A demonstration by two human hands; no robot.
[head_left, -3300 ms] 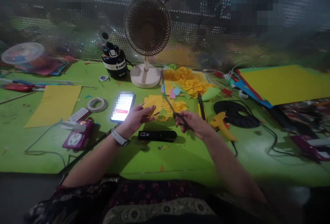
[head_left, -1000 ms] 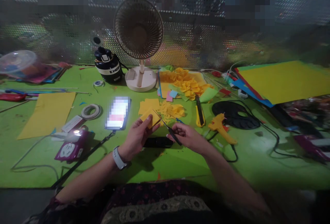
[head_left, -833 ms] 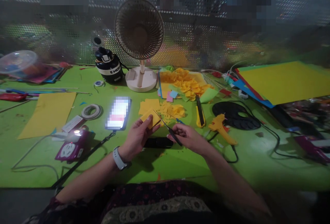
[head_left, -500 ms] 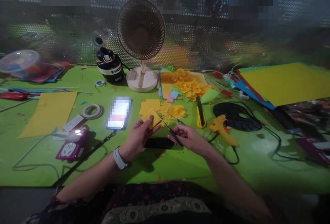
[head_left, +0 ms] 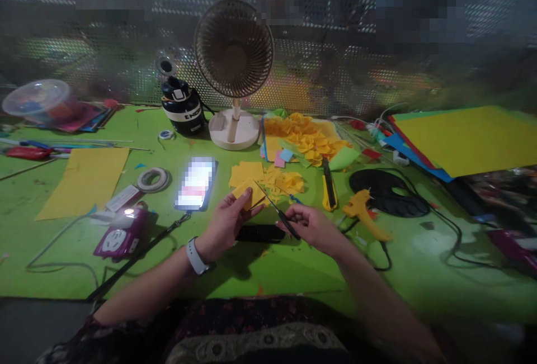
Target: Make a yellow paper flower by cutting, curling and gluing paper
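My left hand (head_left: 226, 224), with a white watch on its wrist, pinches a small yellow paper piece (head_left: 248, 193) above the green table (head_left: 272, 263). My right hand (head_left: 312, 227) grips dark-handled scissors (head_left: 274, 212). The scissor blades point up and left and meet the right edge of the paper piece. A black bar-shaped device (head_left: 260, 234) lies on the table just under both hands. Yellow paper scraps (head_left: 280, 180) sit just beyond the hands.
A lit phone (head_left: 195, 183), tape roll (head_left: 153, 178) and purple power strip (head_left: 121, 235) lie to the left. A desk fan (head_left: 234, 67), a black bottle (head_left: 183, 108) and yellow paper flowers (head_left: 304, 136) stand behind. A yellow utility knife (head_left: 328, 188), glue gun (head_left: 364, 213) and stacked coloured sheets (head_left: 465, 137) are on the right.
Earlier my right hand held the scissors upright and apart from the paper. The blades have since come down to the paper's edge. In the last second the hands barely moved; the view shifted slightly.
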